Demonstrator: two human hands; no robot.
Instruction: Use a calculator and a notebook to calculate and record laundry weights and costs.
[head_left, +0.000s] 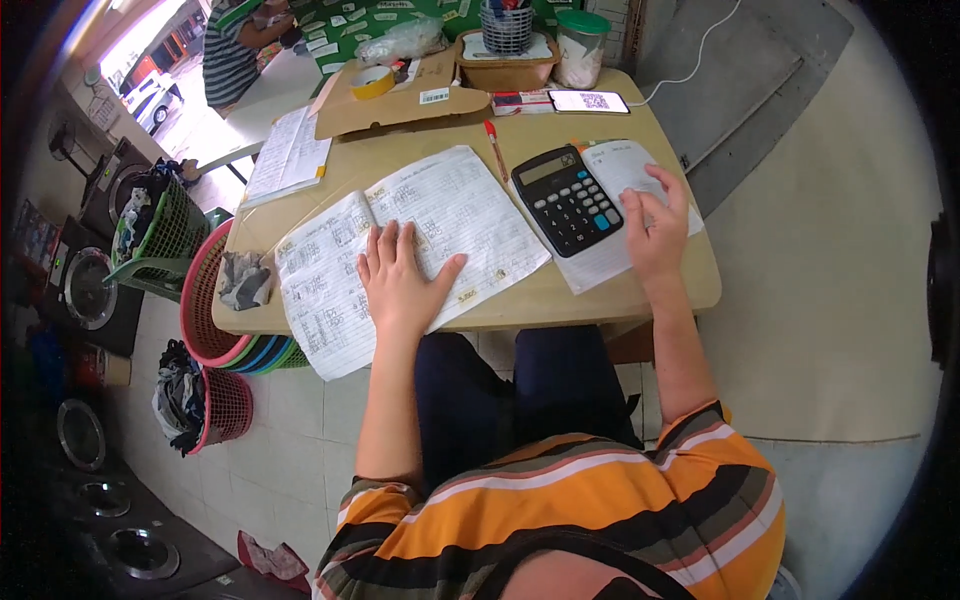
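My left hand (402,275) lies flat with fingers spread on an open lined notebook (455,210) covered in handwriting. The notebook's lower left corner hangs over the table's near edge. Just right of a black calculator (567,200), my right hand (655,225) is raised with loosely bent fingers, and nothing shows in it. Under the calculator and that hand lies another sheet of lined paper (590,272). A red-capped pen (496,150) rests between the notebook and the calculator.
On the table (690,275) are a cardboard piece (400,115) with yellow tape (372,83), a phone (588,101), a lidded jar (580,55), a basket (506,72), papers (287,155) and a crumpled grey cloth (244,280). Laundry baskets (228,405) stand left; another person (235,55) is behind.
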